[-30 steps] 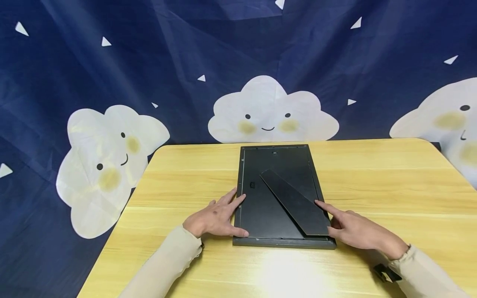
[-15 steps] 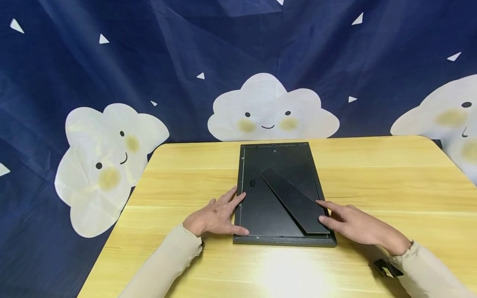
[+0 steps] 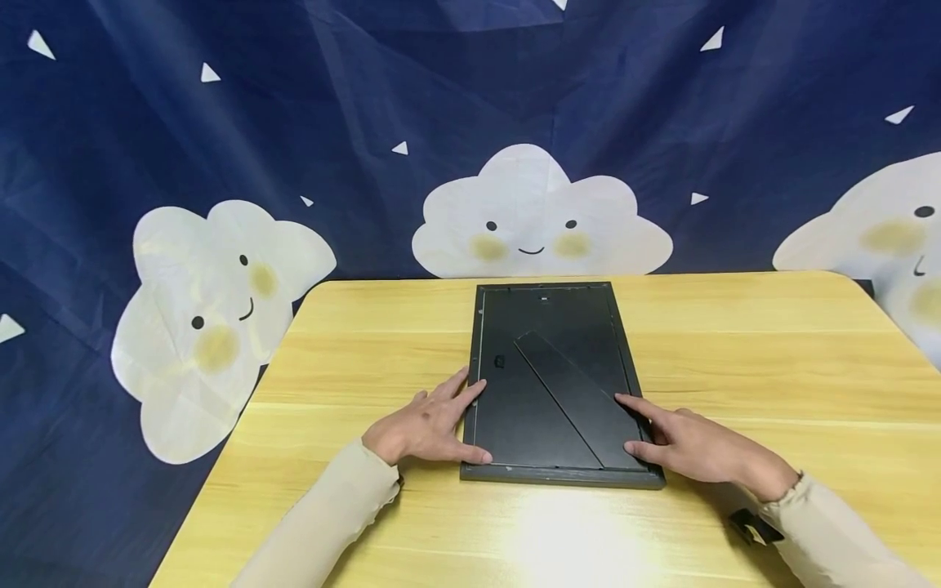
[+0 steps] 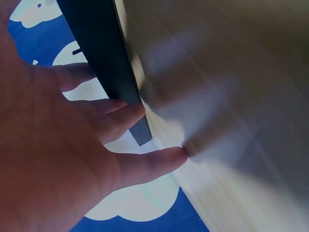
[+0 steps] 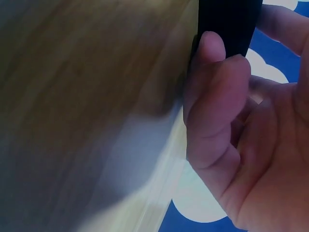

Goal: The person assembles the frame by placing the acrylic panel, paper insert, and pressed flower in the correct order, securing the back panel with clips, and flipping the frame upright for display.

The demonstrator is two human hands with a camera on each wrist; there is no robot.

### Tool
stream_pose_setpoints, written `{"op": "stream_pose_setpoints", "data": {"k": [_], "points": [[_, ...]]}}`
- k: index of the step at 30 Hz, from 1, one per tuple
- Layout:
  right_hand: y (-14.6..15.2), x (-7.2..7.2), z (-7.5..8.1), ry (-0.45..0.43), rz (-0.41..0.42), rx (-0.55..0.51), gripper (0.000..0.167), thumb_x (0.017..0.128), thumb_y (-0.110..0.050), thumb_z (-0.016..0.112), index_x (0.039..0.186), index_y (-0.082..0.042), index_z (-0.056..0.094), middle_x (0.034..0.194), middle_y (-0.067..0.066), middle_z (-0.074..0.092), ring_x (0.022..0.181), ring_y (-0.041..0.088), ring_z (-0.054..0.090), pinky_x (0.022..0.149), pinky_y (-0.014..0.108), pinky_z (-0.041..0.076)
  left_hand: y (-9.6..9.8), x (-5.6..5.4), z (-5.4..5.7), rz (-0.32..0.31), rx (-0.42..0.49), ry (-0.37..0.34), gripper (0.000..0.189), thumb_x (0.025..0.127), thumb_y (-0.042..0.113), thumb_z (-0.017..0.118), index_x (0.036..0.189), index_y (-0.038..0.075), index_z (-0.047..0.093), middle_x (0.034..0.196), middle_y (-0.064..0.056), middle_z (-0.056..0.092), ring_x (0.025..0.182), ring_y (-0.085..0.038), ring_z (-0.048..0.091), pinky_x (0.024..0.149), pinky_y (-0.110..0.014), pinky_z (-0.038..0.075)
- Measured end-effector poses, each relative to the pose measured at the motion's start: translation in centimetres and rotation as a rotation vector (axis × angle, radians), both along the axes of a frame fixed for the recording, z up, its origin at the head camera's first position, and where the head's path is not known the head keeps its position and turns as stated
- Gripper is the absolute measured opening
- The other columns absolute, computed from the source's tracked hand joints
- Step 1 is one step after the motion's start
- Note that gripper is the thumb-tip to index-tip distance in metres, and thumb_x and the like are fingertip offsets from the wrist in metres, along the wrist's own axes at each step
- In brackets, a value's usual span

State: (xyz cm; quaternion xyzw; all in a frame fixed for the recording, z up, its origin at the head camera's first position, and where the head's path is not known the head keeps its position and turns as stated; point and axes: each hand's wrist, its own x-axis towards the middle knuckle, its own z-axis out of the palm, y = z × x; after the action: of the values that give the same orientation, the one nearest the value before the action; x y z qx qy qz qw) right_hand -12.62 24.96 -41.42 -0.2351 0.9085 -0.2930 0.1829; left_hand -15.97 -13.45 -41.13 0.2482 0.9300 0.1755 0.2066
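Observation:
A black picture frame [image 3: 515,416] lies back side up on the table. Its easel stand [image 3: 581,400] is folded flat against the backing, slanting toward the lower right corner. Along the left edge rests my left hand [image 3: 430,429], with thumb and a finger on the back. The left wrist view shows fingers against the frame's side [image 4: 104,43]. My right hand [image 3: 702,449] touches the lower right part, index fingertip on or beside the stand and thumb near the corner. Its other fingers are bent beside the frame's edge [image 5: 229,24] in the right wrist view.
The light wooden table [image 3: 367,351] extends on both sides of the frame. Behind it hangs a dark blue cloth [image 3: 353,98] with smiling clouds. A bright reflection lies on the tabletop in front of the frame.
The stand, raised slightly off the backing before, now lies flat. My right thumb has moved from the stand's lower end toward the frame's edge. The left hand stays in place.

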Motion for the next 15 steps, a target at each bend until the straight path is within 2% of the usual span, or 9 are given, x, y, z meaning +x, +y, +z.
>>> {"op": "stream_pose_setpoints", "data": {"k": [2,5,7,9,10,11,13,14,15], "points": [[0.06,-0.06,0.03,-0.006,0.005,0.003,0.077,0.098,-0.048,0.060,0.156,-0.007,0.029,0.058,-0.012,0.038,0.050,0.003,0.035,0.056,0.024,0.036,0.08,-0.01,0.05,0.002,-0.004,-0.002,0.107,0.078,0.066,0.074,0.161,0.023,0.021,0.167,-0.006,0.002,0.151,-0.031,0.017,0.116,-0.064,0.015],[0.17,-0.23,0.25,-0.014,0.008,0.016,0.073,0.101,-0.047,0.055,0.157,-0.007,0.029,0.066,-0.008,0.050,0.063,0.006,0.050,0.069,0.030,0.045,0.12,-0.08,0.14,0.006,-0.003,-0.006,0.107,0.078,0.065,0.074,0.161,0.023,0.022,0.167,-0.008,0.001,0.151,-0.030,0.015,0.116,-0.063,0.016],[0.29,-0.26,0.46,-0.012,-0.004,0.018,0.067,0.104,-0.045,0.050,0.156,-0.007,0.031,0.086,0.003,0.066,0.085,0.016,0.063,0.082,0.041,0.050,0.12,-0.12,0.17,0.008,0.001,-0.007,0.107,0.078,0.065,0.074,0.161,0.023,0.022,0.167,-0.009,0.001,0.151,-0.030,0.014,0.116,-0.063,0.016],[0.45,-0.23,0.60,-0.033,-0.029,-0.004,0.061,0.107,-0.042,0.042,0.156,-0.006,0.032,0.092,0.009,0.067,0.086,0.021,0.065,0.083,0.042,0.052,0.09,-0.14,0.18,0.008,0.011,-0.006,0.106,0.078,0.064,0.075,0.160,0.022,0.023,0.167,-0.010,0.001,0.151,-0.030,0.012,0.116,-0.062,0.017],[0.55,-0.19,0.64,-0.040,-0.042,-0.024,0.058,0.109,-0.040,0.039,0.155,-0.005,0.033,0.093,0.010,0.067,0.082,0.022,0.065,0.079,0.040,0.053,0.08,-0.14,0.19,0.008,0.017,-0.005,0.105,0.078,0.063,0.075,0.160,0.022,0.024,0.167,-0.011,0.002,0.152,-0.031,0.012,0.116,-0.062,0.018],[0.65,-0.16,0.69,-0.042,-0.057,-0.040,0.056,0.110,-0.038,0.035,0.155,-0.005,0.034,0.086,0.009,0.064,0.073,0.020,0.062,0.073,0.036,0.052,0.06,-0.13,0.19,0.006,0.021,0.001,0.105,0.078,0.063,0.075,0.160,0.021,0.025,0.167,-0.012,0.002,0.152,-0.031,0.012,0.116,-0.062,0.018],[0.76,0.02,0.73,-0.006,-0.088,-0.060,0.053,0.111,-0.036,0.031,0.153,-0.004,0.037,0.089,0.009,0.064,0.075,0.019,0.062,0.072,0.036,0.051,0.09,0.06,0.23,-0.005,0.031,0.024,0.104,0.079,0.062,0.075,0.160,0.019,0.026,0.167,-0.012,0.002,0.152,-0.030,0.010,0.116,-0.062,0.018],[0.74,0.16,0.72,0.020,-0.102,-0.067,0.052,0.111,-0.036,0.032,0.152,-0.005,0.038,0.083,0.004,0.061,0.068,0.015,0.058,0.067,0.032,0.048,0.18,0.26,0.34,-0.023,0.030,0.050,0.103,0.080,0.061,0.075,0.159,0.018,0.027,0.167,-0.012,0.003,0.152,-0.029,0.010,0.116,-0.062,0.018],[0.68,0.32,0.69,0.080,-0.100,-0.079,0.050,0.110,-0.034,0.036,0.150,-0.005,0.042,0.084,0.000,0.060,0.070,0.011,0.057,0.067,0.030,0.048,0.31,0.53,0.47,-0.051,0.026,0.083,0.101,0.081,0.061,0.074,0.159,0.017,0.028,0.167,-0.013,0.003,0.152,-0.029,0.009,0.116,-0.062,0.019]]}}
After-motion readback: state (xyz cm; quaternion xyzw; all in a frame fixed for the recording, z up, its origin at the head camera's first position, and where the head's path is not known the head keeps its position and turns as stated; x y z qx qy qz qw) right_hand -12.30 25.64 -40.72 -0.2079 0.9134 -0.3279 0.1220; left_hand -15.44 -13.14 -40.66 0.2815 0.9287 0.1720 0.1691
